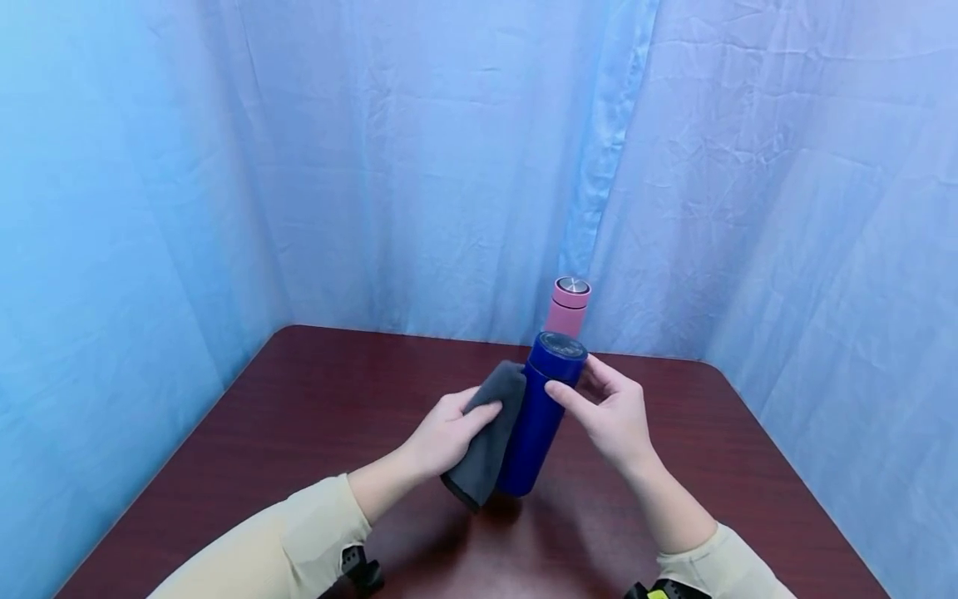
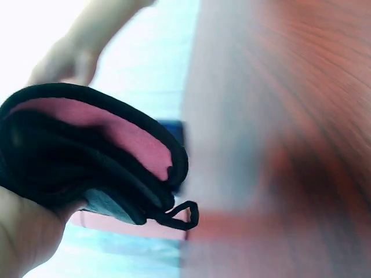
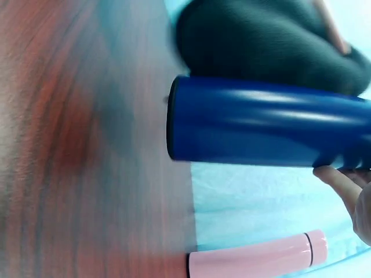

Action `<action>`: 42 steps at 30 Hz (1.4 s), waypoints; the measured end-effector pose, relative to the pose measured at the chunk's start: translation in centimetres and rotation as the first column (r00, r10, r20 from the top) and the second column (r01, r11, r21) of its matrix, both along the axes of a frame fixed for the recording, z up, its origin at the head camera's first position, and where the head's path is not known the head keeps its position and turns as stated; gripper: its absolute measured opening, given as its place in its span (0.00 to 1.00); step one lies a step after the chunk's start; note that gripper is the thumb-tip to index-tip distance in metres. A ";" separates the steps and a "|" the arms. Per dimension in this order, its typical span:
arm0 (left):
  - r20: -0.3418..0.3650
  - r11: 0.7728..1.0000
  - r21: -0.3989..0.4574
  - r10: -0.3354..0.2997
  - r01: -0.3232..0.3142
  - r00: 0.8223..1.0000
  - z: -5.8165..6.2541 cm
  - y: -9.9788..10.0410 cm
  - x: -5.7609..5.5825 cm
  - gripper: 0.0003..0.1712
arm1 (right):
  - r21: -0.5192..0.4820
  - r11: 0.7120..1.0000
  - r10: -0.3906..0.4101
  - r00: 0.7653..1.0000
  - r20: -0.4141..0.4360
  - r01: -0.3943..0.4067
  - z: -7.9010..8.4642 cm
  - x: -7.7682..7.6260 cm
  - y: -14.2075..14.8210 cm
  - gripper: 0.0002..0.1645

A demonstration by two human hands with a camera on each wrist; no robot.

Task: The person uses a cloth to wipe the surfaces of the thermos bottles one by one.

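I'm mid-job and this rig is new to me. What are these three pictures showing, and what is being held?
There is no machine here: these are a person's two bare hands. The wide picture comes from a camera worn on the head, looking forward and down. The other two come from cameras on the wrists, so they look turned sideways.

The left hand holds a dark grey cloth with black edging. The right hand grips a blue bottle near its lid. The bottle is tilted and seems raised off the table; the cloth appears to be against its side.

Behind it, a pink bottle stands upright on the table. Pale blue curtains hang around the table.
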State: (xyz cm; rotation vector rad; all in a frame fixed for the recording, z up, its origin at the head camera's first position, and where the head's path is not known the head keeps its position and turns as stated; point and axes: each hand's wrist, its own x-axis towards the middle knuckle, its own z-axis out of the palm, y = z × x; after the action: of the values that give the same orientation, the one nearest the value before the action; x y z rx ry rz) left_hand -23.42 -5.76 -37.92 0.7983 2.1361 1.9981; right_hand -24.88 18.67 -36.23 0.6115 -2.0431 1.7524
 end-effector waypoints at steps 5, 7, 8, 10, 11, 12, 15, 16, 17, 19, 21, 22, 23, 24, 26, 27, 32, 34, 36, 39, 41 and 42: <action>0.114 0.980 0.192 0.035 -0.057 0.993 2.4 0.5 -0.3 0.26 | 0.106 0.994 0.038 0.996 -0.079 -0.029 -0.6 0.4 -0.6 0.33; 0.157 0.971 0.231 0.027 -0.064 0.987 2.9 0.8 -0.7 0.28 | 0.110 0.993 0.057 0.993 -0.102 -0.045 -0.5 0.7 -0.9 0.33; 0.176 0.971 0.229 0.032 -0.072 0.984 2.9 0.9 -1.0 0.29 | 0.106 0.993 0.062 0.992 -0.112 -0.050 -0.4 0.8 -1.0 0.33; 0.223 0.975 0.214 0.016 -0.065 0.975 2.6 1.0 -1.6 0.30 | 0.095 0.994 0.060 0.989 -0.133 -0.047 -0.1 0.8 -1.1 0.33; 0.247 0.979 0.197 0.004 -0.054 0.969 2.2 1.0 -1.9 0.30 | 0.091 0.995 0.055 0.988 -0.143 -0.042 0.1 0.8 -1.0 0.33; 0.271 0.984 0.174 -0.005 -0.044 0.962 1.9 1.0 -2.1 0.30 | 0.088 0.996 0.048 0.987 -0.154 -0.034 0.3 0.8 -1.0 0.33; 0.330 0.994 0.105 -0.034 -0.001 0.943 0.6 0.7 -2.2 0.29 | 0.085 0.996 0.024 0.986 -0.168 -0.010 0.6 0.7 -0.7 0.32; 0.335 0.996 0.085 -0.037 0.009 0.941 0.3 0.6 -2.2 0.29 | 0.086 0.996 0.021 0.985 -0.169 -0.007 0.5 0.6 -0.6 0.32; 0.337 0.998 0.068 -0.032 0.010 0.941 0.1 0.5 -2.1 0.28 | 0.089 0.996 0.021 0.985 -0.172 -0.006 0.5 0.6 -0.4 0.32; 0.321 0.998 0.057 -0.021 0.003 0.947 0.0 0.3 -2.0 0.28 | 0.099 0.995 0.033 0.984 -0.175 -0.015 0.2 0.4 -0.3 0.33; 0.288 0.998 0.064 -0.003 -0.016 0.958 0.4 0.2 -1.9 0.27 | 0.108 0.993 0.061 0.983 -0.174 -0.042 -0.1 0.4 -0.2 0.35; 0.272 0.997 0.076 0.005 -0.026 0.962 0.7 0.2 -2.0 0.27 | 0.112 0.992 0.077 0.982 -0.174 -0.058 -0.2 0.4 -0.3 0.35; 0.263 0.995 0.095 0.010 -0.036 0.965 1.0 0.2 -2.0 0.27 | 0.116 0.990 0.096 0.980 -0.177 -0.076 -0.3 0.5 -0.4 0.36; 0.256 0.992 0.115 0.012 -0.043 0.967 1.2 0.3 -2.1 0.27 | 0.118 0.988 0.114 0.977 -0.177 -0.094 -0.4 0.5 -0.5 0.37; 0.262 0.988 0.144 0.014 -0.054 0.965 1.5 0.5 -2.5 0.27 | 0.120 0.984 0.149 0.973 -0.177 -0.129 -0.4 0.7 -0.7 0.37; 0.271 0.987 0.149 0.015 -0.057 0.962 1.5 0.7 -2.7 0.27 | 0.121 0.983 0.161 0.970 -0.182 -0.140 -0.3 0.7 -0.8 0.38; 0.371 0.998 0.045 0.025 -0.044 0.928 0.2 1.4 -4.4 0.29 | 0.120 0.983 0.163 0.965 -0.204 -0.141 0.0 0.9 -0.6 0.39; 0.396 0.999 -0.040 0.041 -0.027 0.918 -0.4 1.4 -5.0 0.29 | 0.110 0.986 0.147 0.967 -0.210 -0.126 0.2 0.9 -0.3 0.39; 0.402 0.994 -0.111 0.051 -0.007 0.914 -0.8 1.4 -5.5 0.30 | 0.100 0.989 0.132 0.968 -0.212 -0.112 0.3 0.8 -0.1 0.39; 0.405 0.990 -0.139 0.059 -0.003 0.913 -0.7 1.2 -6.0 0.30 | 0.094 0.989 0.128 0.970 -0.207 -0.110 0.3 0.6 0.1 0.38; 0.415 0.997 -0.080 0.042 -0.009 0.909 -0.1 1.0 -6.1 0.30 | 0.107 0.987 0.142 0.969 -0.203 -0.123 0.2 0.5 0.0 0.38; 0.420 0.999 -0.045 0.034 -0.017 0.907 0.2 1.0 -6.1 0.30 | 0.121 0.985 0.149 0.967 -0.206 -0.126 0.1 0.4 -0.1 0.38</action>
State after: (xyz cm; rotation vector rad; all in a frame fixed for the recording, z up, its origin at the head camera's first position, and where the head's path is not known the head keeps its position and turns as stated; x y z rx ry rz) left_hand -29.55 -4.73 -37.73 0.2927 1.9320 1.9148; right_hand -24.45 18.57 -36.09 0.9534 -1.9940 1.5795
